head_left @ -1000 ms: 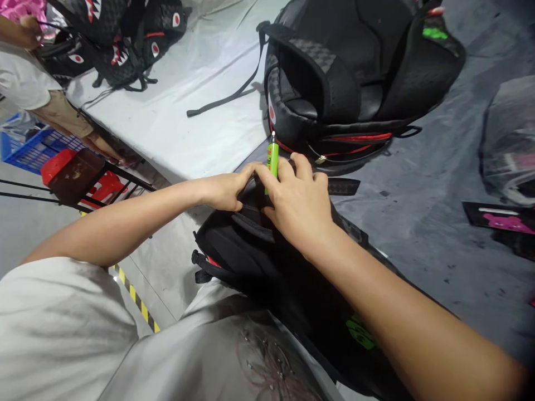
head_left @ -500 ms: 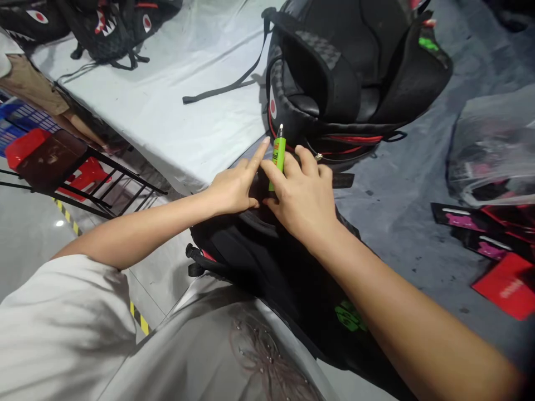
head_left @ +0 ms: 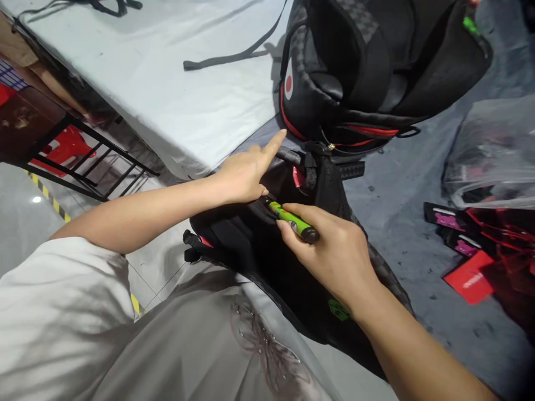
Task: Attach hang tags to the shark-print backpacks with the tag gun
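Note:
A green marker (head_left: 290,219) with a black end is pinched in my right hand (head_left: 334,248). It slants over a black backpack (head_left: 254,239), its tip pointing up-left close to my left thumb; whether the tip touches the fabric I cannot tell. My left hand (head_left: 246,172) rests on the upper part of this bag, index finger stretched out and thumb spread apart from it. Its other fingers are partly hidden. Just right of that hand, a dark strap and a small red piece (head_left: 298,177) show on the bag. A green print (head_left: 339,309) is lower on it.
Beyond the hands stands another black backpack (head_left: 355,106) with red trim and an eye print. A clear plastic bag (head_left: 493,150) and red and black tags (head_left: 470,277) lie at right. The white-covered table (head_left: 167,106) extends left; a black metal rack (head_left: 96,167) and a person's legs are beyond.
My right hand has drawn back toward me and turned the marker from tip-up to lying slanted, tip toward my left hand. The left hand stays on the bag. The view has shifted.

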Demonstrator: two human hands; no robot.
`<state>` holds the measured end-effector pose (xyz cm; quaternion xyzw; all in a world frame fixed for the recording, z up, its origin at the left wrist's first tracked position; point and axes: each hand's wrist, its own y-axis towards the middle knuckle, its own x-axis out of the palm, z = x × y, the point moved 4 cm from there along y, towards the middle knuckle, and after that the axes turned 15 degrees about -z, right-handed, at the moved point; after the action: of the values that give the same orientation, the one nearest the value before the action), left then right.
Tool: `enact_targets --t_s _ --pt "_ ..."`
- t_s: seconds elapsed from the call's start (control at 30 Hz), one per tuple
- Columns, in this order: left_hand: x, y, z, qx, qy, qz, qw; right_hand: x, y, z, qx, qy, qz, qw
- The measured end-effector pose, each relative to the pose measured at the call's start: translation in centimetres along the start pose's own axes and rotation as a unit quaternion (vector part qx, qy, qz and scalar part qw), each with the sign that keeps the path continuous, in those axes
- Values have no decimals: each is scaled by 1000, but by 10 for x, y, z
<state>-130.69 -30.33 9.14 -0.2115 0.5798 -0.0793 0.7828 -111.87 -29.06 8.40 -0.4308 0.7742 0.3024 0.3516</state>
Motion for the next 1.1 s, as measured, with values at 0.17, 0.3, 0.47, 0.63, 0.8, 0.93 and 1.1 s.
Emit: enact_targets --t_s 0.17,0.3,0.47,0.63,0.8,0.93,1.1 --pt "1 0 -1 -8 -11 -16 1000 4 5 -4 -17 -56 -11 998" --pt "-1 -1 0 -3 -12 -11 1000 7 4 -11 -33 -95 -9 995" --pt "1 -1 -1 4 -6 -4 1000 9 2 -17 -25 -129 -13 991" --pt "0 -2 -1 -6 0 -18 1000 12 0 -20 -26 -157 -6 987" --pt "-2 -3 0 3 1 -15 1000 12 1 -21 -42 -156 -2 987" --pt "-1 -3 -1 1 -3 -18 1000 11 2 -23 -49 -158 4 986" --pt "-2 -4 -1 4 1 -17 1000 12 2 -26 -48 -181 -7 982"
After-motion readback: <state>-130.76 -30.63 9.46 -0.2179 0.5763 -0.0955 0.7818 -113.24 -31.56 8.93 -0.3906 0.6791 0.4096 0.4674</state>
